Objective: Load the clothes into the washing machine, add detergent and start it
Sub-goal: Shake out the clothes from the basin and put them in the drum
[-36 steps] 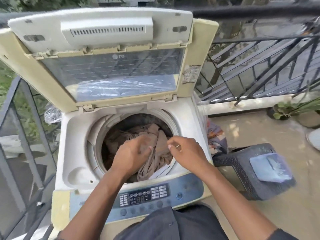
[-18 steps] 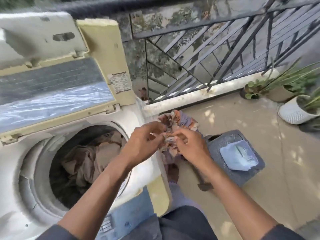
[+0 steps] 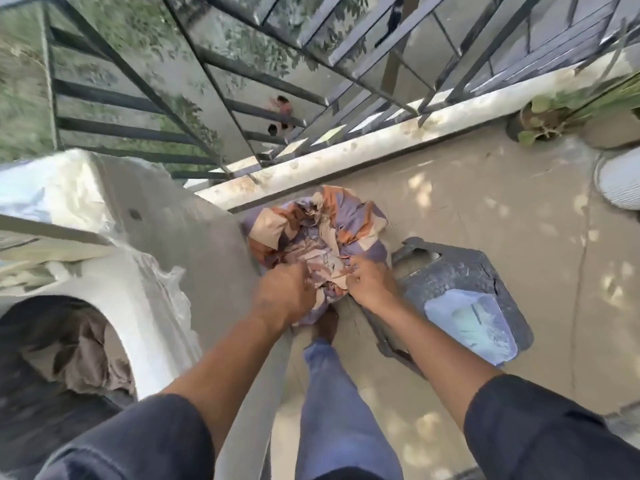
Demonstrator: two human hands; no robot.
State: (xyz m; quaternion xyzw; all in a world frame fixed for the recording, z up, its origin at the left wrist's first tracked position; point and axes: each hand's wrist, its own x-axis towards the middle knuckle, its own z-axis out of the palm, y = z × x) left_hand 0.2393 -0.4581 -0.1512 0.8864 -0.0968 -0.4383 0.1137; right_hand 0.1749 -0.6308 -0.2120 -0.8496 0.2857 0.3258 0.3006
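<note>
Two hands are down on one bundle in the head view, our only view. The left hand (image 3: 287, 292) and right hand (image 3: 367, 282) both curl their fingers into the near edge of the patterned cloth bundle (image 3: 318, 233), a crumpled purple, orange and cream heap at the centre of the frame, on the floor (image 3: 485, 209) just beside the washing machine (image 3: 166, 271). We judge it soft, light and floppy, so loose ends may trail; gathering deep folds from both sides should lift it whole. The bundle lies directly under and beyond our knuckles. At lower left, the drum (image 3: 52, 341) already holds brownish clothes (image 3: 90, 355). Right of the bundle stands a dark stool (image 3: 460, 271) carrying a pale packet (image 3: 471, 330), possibly detergent, though blur leaves that unsure.
</note>
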